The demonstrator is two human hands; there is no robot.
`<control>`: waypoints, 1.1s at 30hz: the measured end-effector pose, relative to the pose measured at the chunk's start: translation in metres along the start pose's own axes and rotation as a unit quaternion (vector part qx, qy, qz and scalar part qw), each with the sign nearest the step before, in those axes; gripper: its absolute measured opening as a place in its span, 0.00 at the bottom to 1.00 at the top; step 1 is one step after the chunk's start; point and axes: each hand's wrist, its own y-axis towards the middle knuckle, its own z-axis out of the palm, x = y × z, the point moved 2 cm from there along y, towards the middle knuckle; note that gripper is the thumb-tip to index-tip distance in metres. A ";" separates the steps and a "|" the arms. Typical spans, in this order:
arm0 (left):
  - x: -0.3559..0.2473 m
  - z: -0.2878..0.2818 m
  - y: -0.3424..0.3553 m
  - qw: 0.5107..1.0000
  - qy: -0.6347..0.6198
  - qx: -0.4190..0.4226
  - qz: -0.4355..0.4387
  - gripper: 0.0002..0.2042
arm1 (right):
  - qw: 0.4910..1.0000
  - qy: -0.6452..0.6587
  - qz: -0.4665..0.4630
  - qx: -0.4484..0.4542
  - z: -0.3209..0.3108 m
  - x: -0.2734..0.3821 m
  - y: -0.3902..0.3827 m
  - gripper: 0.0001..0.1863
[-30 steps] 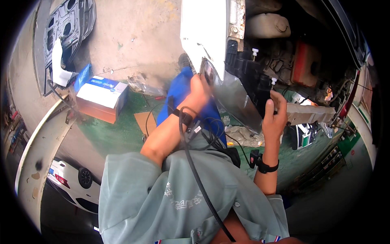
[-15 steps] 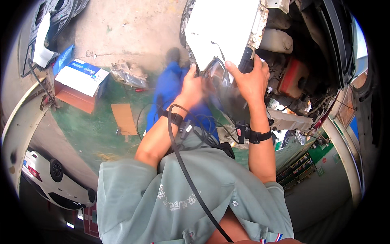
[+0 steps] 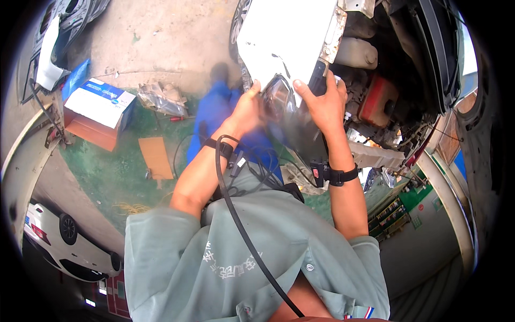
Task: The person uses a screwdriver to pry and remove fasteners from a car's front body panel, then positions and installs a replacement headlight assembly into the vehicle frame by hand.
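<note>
My left hand [image 3: 245, 110] and my right hand [image 3: 327, 107] grip a glossy dark headlight [image 3: 281, 107] from either side at the front corner of a car, beside the white body panel [image 3: 284, 29]. My left fingers curl round the lamp's left edge, partly hidden. My right thumb lies along the lamp's top, and the fingers reach over its right side toward the engine bay. Black cables [image 3: 225, 198] run over my front and about my wrists.
The engine bay holds a translucent tank [image 3: 354, 53] and a red-striped part [image 3: 375, 107]. At left are a cardboard box [image 3: 99, 112], a cardboard piece [image 3: 155, 158], packaging [image 3: 161, 99], a loose body panel [image 3: 51, 51] and a white car [image 3: 70, 249].
My right hand has moved from open beside the engine bay onto the headlight. My left hand has stayed at its left edge. The view has shifted, bringing more of the fender into it.
</note>
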 end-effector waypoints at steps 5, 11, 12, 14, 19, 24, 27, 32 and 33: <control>-0.009 0.005 0.002 0.994 -0.077 -0.067 -0.028 0.33 | 0.999 0.027 -0.025 -0.007 0.004 -0.009 0.002 0.61; 0.000 -0.001 0.006 0.992 -0.086 -0.056 -0.066 0.34 | 0.997 0.053 -0.043 0.026 -0.008 -0.009 0.003 0.59; -0.004 0.012 0.002 0.986 -0.139 -0.068 -0.057 0.33 | 0.996 0.070 -0.053 0.033 -0.010 -0.012 0.002 0.58; -0.001 0.020 0.002 0.984 -0.153 -0.079 -0.038 0.33 | 0.993 0.088 -0.064 0.043 -0.006 -0.015 0.002 0.58; 0.006 0.010 0.007 0.983 -0.170 -0.070 -0.024 0.34 | 0.992 0.107 -0.071 0.013 -0.003 -0.020 0.005 0.58; 0.000 0.010 0.004 0.989 -0.128 -0.056 -0.056 0.35 | 0.996 0.071 -0.043 0.023 -0.003 -0.013 0.004 0.58; 0.000 0.023 0.000 0.990 -0.097 -0.105 0.013 0.35 | 0.999 0.030 -0.032 0.010 0.001 -0.008 0.003 0.58; -0.004 0.018 0.001 0.986 -0.124 -0.094 -0.050 0.35 | 1.000 0.009 -0.016 0.007 0.001 -0.004 0.003 0.60; -0.004 0.018 0.001 0.990 -0.097 -0.095 -0.043 0.35 | 1.000 0.003 -0.016 0.010 0.001 -0.005 0.003 0.60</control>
